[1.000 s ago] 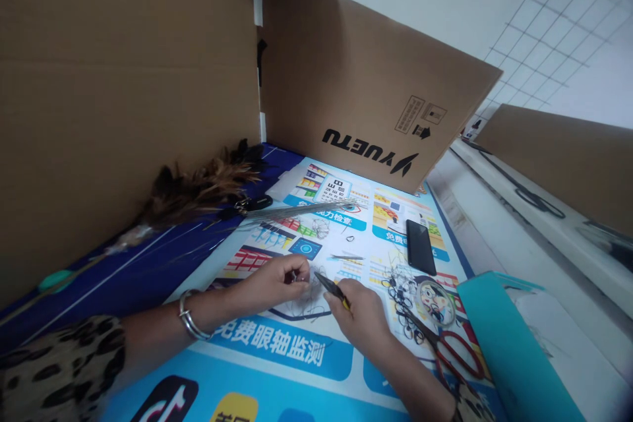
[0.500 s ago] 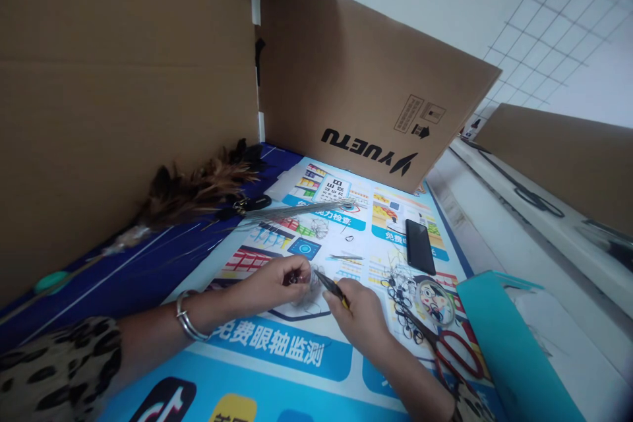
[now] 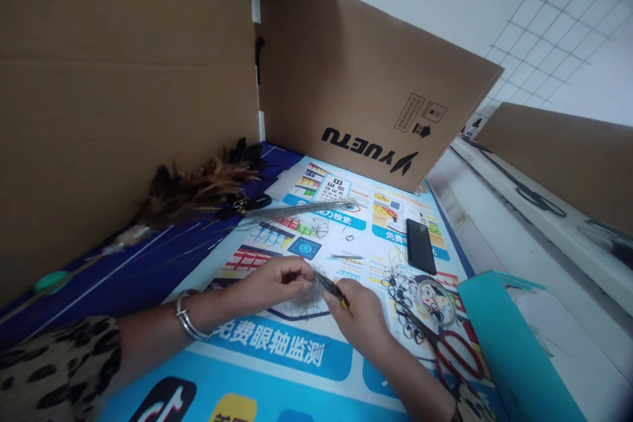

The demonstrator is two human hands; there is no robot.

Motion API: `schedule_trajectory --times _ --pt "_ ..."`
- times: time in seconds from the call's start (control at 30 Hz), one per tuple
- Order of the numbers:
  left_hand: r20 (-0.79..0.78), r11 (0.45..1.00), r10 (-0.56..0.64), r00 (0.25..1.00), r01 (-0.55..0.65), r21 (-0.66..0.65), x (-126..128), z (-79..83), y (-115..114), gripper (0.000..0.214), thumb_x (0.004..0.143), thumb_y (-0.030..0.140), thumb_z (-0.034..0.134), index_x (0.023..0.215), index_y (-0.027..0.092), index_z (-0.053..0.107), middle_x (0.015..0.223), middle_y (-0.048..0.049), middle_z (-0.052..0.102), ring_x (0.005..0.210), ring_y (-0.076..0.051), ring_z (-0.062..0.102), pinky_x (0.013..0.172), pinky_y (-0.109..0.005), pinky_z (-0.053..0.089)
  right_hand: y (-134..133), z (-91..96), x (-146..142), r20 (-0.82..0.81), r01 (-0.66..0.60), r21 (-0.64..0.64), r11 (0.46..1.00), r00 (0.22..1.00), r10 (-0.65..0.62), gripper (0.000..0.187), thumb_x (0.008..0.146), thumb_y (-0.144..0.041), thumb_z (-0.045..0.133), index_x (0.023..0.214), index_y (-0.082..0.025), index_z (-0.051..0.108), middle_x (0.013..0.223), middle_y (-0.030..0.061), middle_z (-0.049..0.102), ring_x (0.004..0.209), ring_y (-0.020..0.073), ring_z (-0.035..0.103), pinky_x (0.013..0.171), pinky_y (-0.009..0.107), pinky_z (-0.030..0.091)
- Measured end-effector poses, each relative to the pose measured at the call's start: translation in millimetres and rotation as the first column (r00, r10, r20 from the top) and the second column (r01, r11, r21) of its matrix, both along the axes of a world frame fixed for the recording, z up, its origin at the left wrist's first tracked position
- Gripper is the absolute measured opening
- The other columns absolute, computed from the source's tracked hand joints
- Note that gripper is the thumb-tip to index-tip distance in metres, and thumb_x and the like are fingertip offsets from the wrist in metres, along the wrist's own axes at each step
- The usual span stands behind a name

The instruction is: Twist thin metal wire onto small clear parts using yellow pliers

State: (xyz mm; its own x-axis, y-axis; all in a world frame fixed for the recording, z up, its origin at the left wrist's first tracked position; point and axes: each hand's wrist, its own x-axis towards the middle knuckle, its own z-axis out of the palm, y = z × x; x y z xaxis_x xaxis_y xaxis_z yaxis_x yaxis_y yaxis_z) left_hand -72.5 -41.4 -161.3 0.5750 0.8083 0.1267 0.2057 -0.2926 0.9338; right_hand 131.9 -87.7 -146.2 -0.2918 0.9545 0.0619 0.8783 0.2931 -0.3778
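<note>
My right hand (image 3: 360,316) is closed round a pair of pliers (image 3: 332,289) with dark pointed jaws and a yellow-marked handle. The jaws point up and left, their tip right by the fingertips of my left hand (image 3: 284,279). That hand is closed in a pinch, and what lies between its fingers is too small to name. Just below the fingertips is a blurred tangle of thin wire (image 3: 309,303) on the printed sheet. Right of my right hand lie several small black loops (image 3: 406,316) with thin wire ends, beside a round clear dish (image 3: 436,302).
Red-handled scissors (image 3: 455,349) and a teal box (image 3: 514,343) are at the right. A black phone (image 3: 420,246) lies beyond the loops. A bundle of thin metal rods (image 3: 301,208) crosses the far sheet. Feathers (image 3: 198,181) line the left cardboard wall (image 3: 123,79); another cardboard panel (image 3: 356,79) stands behind.
My left hand has turned slightly and its fingers have drawn closer together, coming up to the pliers' tip. The right hand with the pliers has barely moved.
</note>
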Motion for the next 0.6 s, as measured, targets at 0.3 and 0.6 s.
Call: schedule_trajectory --times 0.3,0.6 --pt "-0.014 1.0 0.011 1.0 -0.011 0.007 -0.3 9.9 -0.7 0.013 0.078 0.021 0.049 0.07 0.014 0.057 0.069 0.0001 0.051 0.066 -0.012 0.049 0.06 -0.02 0.038 -0.5 -0.3 0.4 -0.017 -0.001 0.005 1.0 1.0 0.001 0.029 0.087 -0.041 0.038 0.073 -0.019 0.049 0.07 0.0006 0.053 0.062 0.0118 0.048 0.049 0.02 0.024" --pt "-0.001 0.999 0.032 0.999 -0.032 -0.031 0.4 9.1 0.2 0.014 0.078 0.02 0.049 0.076 0.014 0.061 0.076 -0.0015 0.055 0.071 -0.014 0.052 0.064 -0.021 0.04 0.5 -1.4 0.6 -0.029 0.011 -0.002 1.0 1.0 -0.011 0.028 0.087 -0.042 0.039 0.072 -0.019 0.048 0.07 0.0005 0.054 0.062 0.0117 0.048 0.049 0.02 0.023"
